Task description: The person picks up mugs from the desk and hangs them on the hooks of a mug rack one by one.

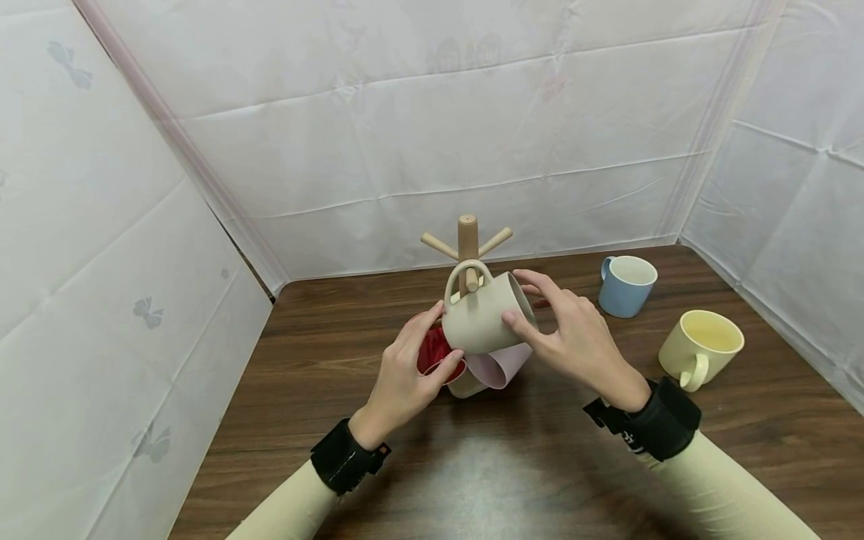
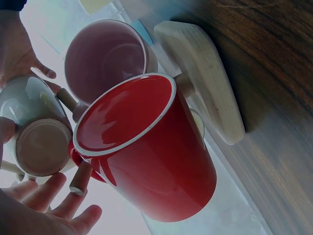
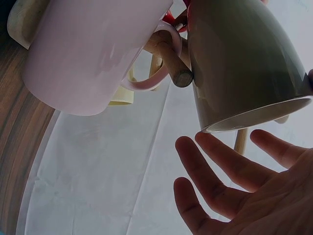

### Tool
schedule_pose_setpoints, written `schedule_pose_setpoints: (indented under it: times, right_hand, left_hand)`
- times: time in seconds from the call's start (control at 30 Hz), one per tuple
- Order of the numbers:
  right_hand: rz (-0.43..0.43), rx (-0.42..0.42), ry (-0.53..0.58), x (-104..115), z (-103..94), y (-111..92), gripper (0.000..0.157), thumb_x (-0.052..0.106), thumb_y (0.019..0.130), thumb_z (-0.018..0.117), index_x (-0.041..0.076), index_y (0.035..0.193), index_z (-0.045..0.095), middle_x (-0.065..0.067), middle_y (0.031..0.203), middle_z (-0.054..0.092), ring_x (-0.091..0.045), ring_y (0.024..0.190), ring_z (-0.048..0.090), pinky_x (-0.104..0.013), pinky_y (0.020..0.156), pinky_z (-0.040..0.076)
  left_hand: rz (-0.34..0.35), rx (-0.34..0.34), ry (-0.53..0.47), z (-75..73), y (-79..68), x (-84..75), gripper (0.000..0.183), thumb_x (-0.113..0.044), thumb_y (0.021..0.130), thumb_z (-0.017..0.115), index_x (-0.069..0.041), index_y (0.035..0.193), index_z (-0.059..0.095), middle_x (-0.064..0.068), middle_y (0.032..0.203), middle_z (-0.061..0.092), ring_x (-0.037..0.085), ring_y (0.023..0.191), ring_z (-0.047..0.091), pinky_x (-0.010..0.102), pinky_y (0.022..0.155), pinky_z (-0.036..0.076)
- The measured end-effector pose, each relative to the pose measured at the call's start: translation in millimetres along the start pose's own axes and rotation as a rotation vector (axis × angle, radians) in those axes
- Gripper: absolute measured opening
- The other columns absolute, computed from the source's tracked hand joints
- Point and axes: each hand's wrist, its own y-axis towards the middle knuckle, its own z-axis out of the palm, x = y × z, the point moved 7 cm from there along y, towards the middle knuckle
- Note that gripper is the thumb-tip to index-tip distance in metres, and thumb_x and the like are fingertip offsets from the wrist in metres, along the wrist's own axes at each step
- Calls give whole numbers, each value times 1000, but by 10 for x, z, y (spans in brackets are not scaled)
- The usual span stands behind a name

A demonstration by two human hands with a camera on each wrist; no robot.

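Observation:
A grey-beige mug (image 1: 475,322) is held tilted between both hands in front of a wooden mug tree (image 1: 467,238), its handle upward beside a front peg (image 1: 472,280). My left hand (image 1: 403,369) grips it at the base end, thumb below and fingers at the side. At the rim end, the thumb of my right hand (image 1: 577,337) lies on the mug's wall, with fingers at the far side of the rim. Below it, a red mug (image 2: 161,171) hangs at the left and a pink mug (image 3: 93,54) at the right on lower pegs.
To the right on the dark wooden table (image 1: 324,337) stand a blue mug (image 1: 624,291) and a yellow mug (image 1: 698,349). Two upper pegs of the tree point backward. A pale yellow piece (image 3: 121,96) shows behind the pink mug's handle. White sheeting (image 1: 405,112) encloses the table's back and sides.

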Motion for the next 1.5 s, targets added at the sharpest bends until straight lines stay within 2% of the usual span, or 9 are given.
schedule_pose_setpoints:
  times: [0.27,0.5,0.77,0.9,1.07,1.2,1.27,1.43,1.5]
  right_hand:
    - [-6,-3,-9,10,-44,13,57,57,83,57,38,135,42,9,115,61,-6,93,54,-48,83,40]
    - [-29,4,7,-19,-55,25,55,54,86,56,37,136,41,6,116,61,-11,94,56,-48,82,41]
    - [-55,23,196,-158,-56,112,36,34,100,38,36,136,41,3,115,61,-9,99,57,-40,75,50]
    - [-4,104,315,-317,32,196,35,35,102,33,34,135,43,2,115,60,-7,102,56,-38,82,49]
    - [12,243,456,-474,205,287,36,31,101,37,27,137,43,-1,121,56,-10,107,53,-36,83,49]
    - [19,326,539,-556,331,333,37,28,101,39,22,137,45,-1,125,54,-14,104,56,-36,79,51]
    - [27,364,578,-587,392,351,36,28,101,40,22,136,46,-2,126,54,-16,102,57,-37,78,52]
    - [14,449,599,-639,539,372,34,30,99,42,25,132,50,-1,124,56,-17,103,57,-39,80,51]
    - [10,481,606,-656,588,360,33,31,99,44,26,130,52,0,123,56,-17,105,56,-41,82,50]
  left_hand:
    - [0,-5,-11,13,22,-8,68,-23,83,68,-9,141,37,4,132,49,22,116,48,42,87,48]
    - [7,-15,3,17,38,-13,67,-25,83,68,-8,141,37,3,132,49,21,120,44,40,92,45]
    - [28,-104,7,-58,144,-71,69,-25,82,68,-6,140,37,10,134,46,22,117,47,43,89,46]
    - [20,-150,22,-132,269,-144,67,-26,82,66,-7,140,37,10,140,41,25,125,40,45,95,41]
    - [-41,-173,20,-214,431,-219,68,-29,84,65,-8,142,35,7,143,37,23,128,35,44,98,38]
    - [-107,-145,-9,-217,511,-236,71,-34,85,65,-12,144,32,7,147,31,22,130,33,36,86,48]
    - [-126,-135,-6,-207,542,-238,72,-36,85,65,-12,144,31,9,148,30,22,130,32,36,86,48]
    - [-158,-128,13,-185,592,-235,75,-41,84,64,-10,144,32,13,148,28,21,132,29,45,99,36]
    - [-175,-122,3,-165,604,-231,75,-42,84,64,-11,144,31,13,149,27,20,132,28,46,99,36]
